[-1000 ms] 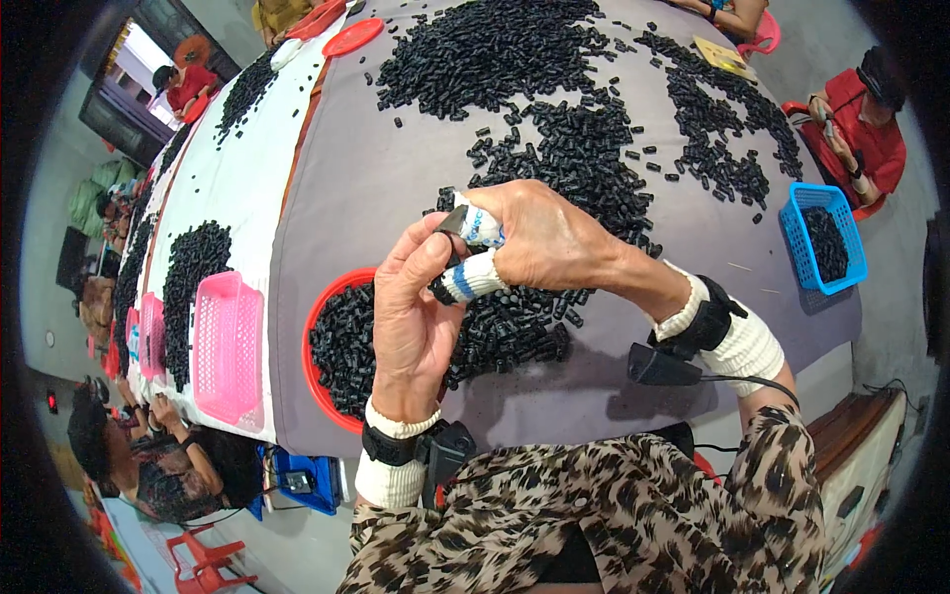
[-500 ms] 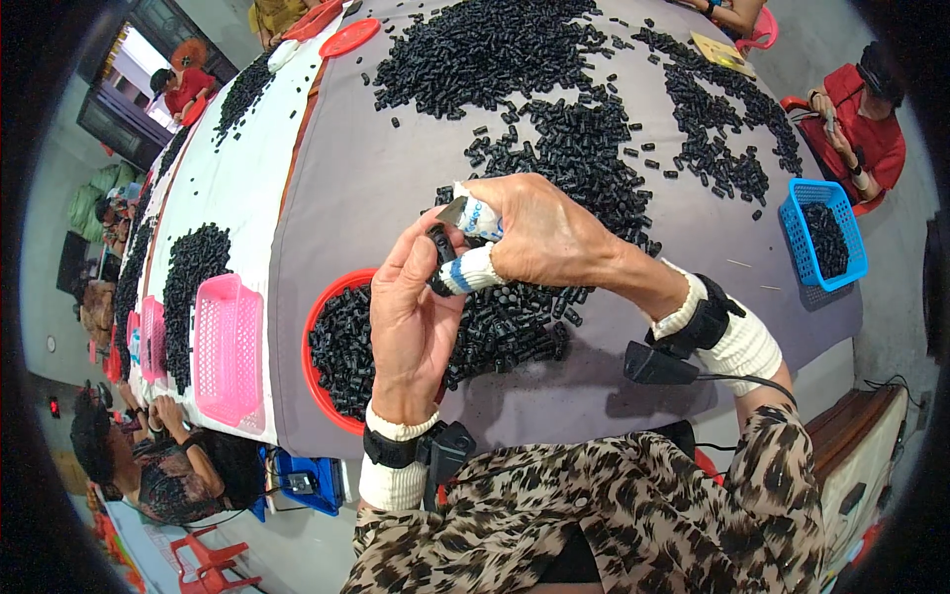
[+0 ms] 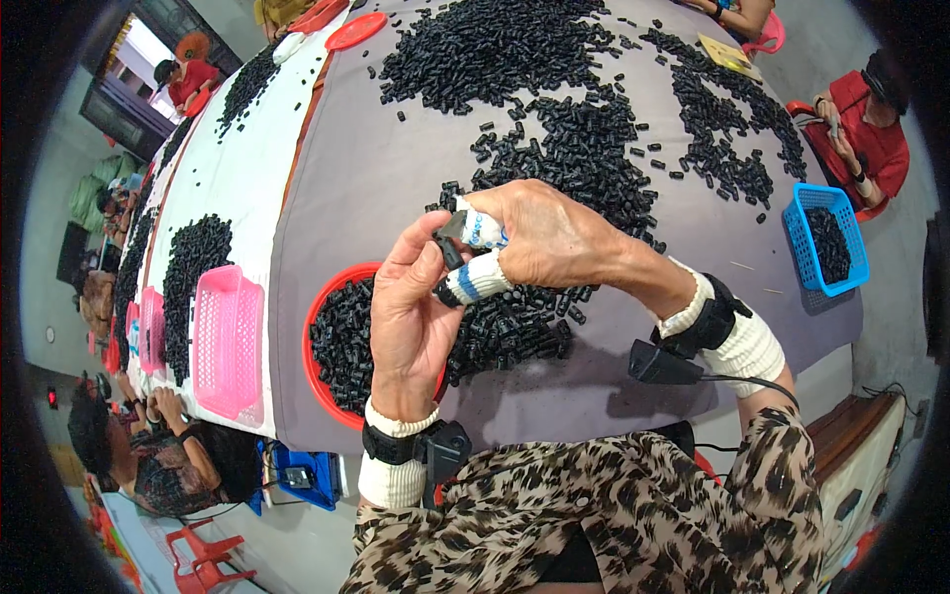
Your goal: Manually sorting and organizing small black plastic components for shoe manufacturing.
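My left hand (image 3: 408,307) pinches a small black cylindrical part (image 3: 450,250) between thumb and fingertips. My right hand (image 3: 554,236) meets it there, its thumb and forefinger wrapped in white finger covers (image 3: 480,277) with blue marks. A short grey blade (image 3: 453,226) sticks out of the right fingers and touches or nearly touches the black part. Whatever handle the blade has is hidden. Below the hands, a round red tray (image 3: 315,358) is filled with similar black parts, and more of them (image 3: 515,342) lie in a heap beside it.
Large heaps of black parts (image 3: 495,59) cover the far table (image 3: 336,198). A blue basket (image 3: 826,238) stands at right, a pink basket (image 3: 230,346) at left. Co-workers sit around, including a person in red (image 3: 861,139) at right. A cable (image 3: 752,381) runs from my right wrist.
Both hands remain together at nearly the same place. The black part has tilted and shifted slightly between my fingers, and the blade has moved a little lower against it.
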{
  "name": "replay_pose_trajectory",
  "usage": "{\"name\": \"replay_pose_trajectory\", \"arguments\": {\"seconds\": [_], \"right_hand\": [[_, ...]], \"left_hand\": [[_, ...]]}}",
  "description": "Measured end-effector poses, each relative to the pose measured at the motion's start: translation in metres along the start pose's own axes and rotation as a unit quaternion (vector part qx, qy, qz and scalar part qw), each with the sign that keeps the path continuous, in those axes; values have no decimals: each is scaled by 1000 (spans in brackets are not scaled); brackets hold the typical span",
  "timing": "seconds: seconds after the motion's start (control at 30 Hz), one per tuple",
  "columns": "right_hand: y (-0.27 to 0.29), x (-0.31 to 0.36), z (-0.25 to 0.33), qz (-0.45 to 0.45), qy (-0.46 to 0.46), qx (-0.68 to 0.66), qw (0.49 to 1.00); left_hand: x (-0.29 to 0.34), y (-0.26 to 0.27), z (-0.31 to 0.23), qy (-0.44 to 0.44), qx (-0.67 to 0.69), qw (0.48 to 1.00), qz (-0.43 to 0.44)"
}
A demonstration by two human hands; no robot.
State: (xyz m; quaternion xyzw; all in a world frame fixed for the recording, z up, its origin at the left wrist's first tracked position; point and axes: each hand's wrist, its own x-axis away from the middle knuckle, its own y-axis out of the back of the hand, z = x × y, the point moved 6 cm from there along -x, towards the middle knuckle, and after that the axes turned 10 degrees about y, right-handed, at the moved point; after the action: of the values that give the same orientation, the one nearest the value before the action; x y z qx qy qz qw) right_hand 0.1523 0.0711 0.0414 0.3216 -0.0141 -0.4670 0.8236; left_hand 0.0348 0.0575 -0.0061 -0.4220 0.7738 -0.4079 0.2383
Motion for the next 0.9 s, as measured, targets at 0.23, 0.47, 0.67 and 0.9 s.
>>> {"name": "replay_pose_trajectory", "arguments": {"seconds": [0.23,0.47,0.67,0.9], "right_hand": [[-4,-3,0,35,25,9,999],[-8,-1,1,36,37,-28,998],[-15,0,-3,80,46,22,996],[-6,4,-19,29,53,8,998]], "left_hand": [[2,-6,-2,-7,-51,998,-24],[7,-5,-1,-13,-82,995,-63],[7,2,-7,-14,-79,995,-61],[60,75,-69,-117,-321,899,-274]]}}
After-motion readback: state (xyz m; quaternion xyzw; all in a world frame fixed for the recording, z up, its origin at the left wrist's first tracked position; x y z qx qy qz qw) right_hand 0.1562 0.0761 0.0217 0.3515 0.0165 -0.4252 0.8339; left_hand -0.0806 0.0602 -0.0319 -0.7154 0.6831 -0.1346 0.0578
